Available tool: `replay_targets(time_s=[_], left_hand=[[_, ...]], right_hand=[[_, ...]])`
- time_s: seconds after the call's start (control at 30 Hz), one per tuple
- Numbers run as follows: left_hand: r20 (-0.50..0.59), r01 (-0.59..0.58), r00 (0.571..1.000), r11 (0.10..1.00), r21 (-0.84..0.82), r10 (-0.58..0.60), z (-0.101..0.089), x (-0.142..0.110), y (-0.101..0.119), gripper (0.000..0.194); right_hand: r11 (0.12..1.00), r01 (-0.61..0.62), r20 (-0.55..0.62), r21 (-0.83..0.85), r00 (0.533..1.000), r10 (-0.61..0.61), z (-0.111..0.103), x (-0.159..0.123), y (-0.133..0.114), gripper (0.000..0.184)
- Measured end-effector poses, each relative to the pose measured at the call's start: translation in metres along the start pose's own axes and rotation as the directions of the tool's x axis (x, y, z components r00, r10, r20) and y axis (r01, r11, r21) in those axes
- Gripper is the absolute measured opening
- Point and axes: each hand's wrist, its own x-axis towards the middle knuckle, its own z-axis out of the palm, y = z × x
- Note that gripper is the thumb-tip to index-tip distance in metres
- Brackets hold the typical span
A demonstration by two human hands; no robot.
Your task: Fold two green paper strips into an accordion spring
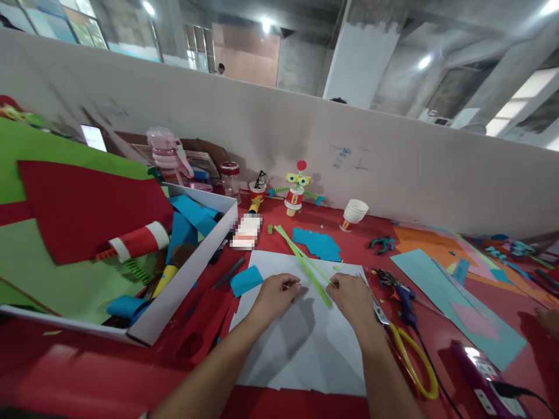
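Observation:
Two long light-green paper strips [301, 262] lie slanted across a white sheet [301, 343] on the red table. My right hand [354, 298] is closed in a pinch on the near end of the strips. My left hand [276, 295] rests on the sheet just left of them, fingers curled together; what it holds, if anything, is hidden. A small blue paper piece [246, 280] lies left of my left hand.
Yellow-handled scissors [408, 355] and a blue glue gun [406, 299] lie right of my right hand. A white box [183, 285] of coloured paper stands on the left. Blue scraps [318, 243], a paper-cup figure [295, 195], a tipped cup [353, 213] and a power strip [484, 378] are around.

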Motion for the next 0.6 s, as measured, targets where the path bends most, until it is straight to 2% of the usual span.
replay_targets(time_s=[0.17, 0.27, 0.4, 0.43, 0.5, 0.53, 0.6], left_hand=[[0.026, 0.036, 0.999, 0.988, -0.15, -0.033, -0.001, 0.0, 0.002, 0.017], [0.053, 0.07, 0.997, 0.978, -0.198, -0.061, 0.002, -0.001, 0.004, 0.021], [0.105, 0.113, 0.99, 0.973, -0.203, -0.094, 0.006, -0.002, 0.004, 0.033], [0.093, 0.101, 0.992, 0.979, -0.177, -0.085, 0.006, -0.002, 0.004, 0.033], [-0.009, 0.026, 1.0, 0.999, -0.027, -0.026, 0.004, -0.003, 0.002, 0.031], [-0.08, -0.021, 0.996, 0.995, 0.102, 0.029, 0.003, -0.003, 0.002, 0.03], [-0.167, -0.086, 0.973, 0.918, 0.388, 0.162, 0.001, -0.005, 0.001, 0.032]], right_hand=[[0.966, 0.054, 0.01, 0.252, 0.998, -0.058, 0.006, 0.003, 0.002, 0.013], [0.897, 0.038, 0.039, 0.44, 0.997, -0.062, 0.01, 0.0, 0.001, 0.01], [0.769, -0.051, 0.149, 0.637, 0.987, -0.058, 0.015, -0.007, -0.008, 0.009], [0.724, -0.078, 0.167, 0.686, 0.985, -0.052, 0.017, -0.008, -0.011, 0.01], [0.613, -0.12, 0.191, 0.781, 0.98, -0.051, 0.021, -0.009, -0.015, 0.011], [0.551, -0.133, 0.201, 0.824, 0.978, -0.064, 0.024, -0.01, -0.017, 0.012], [0.446, -0.152, 0.215, 0.882, 0.972, -0.095, 0.027, -0.011, -0.019, 0.012]])
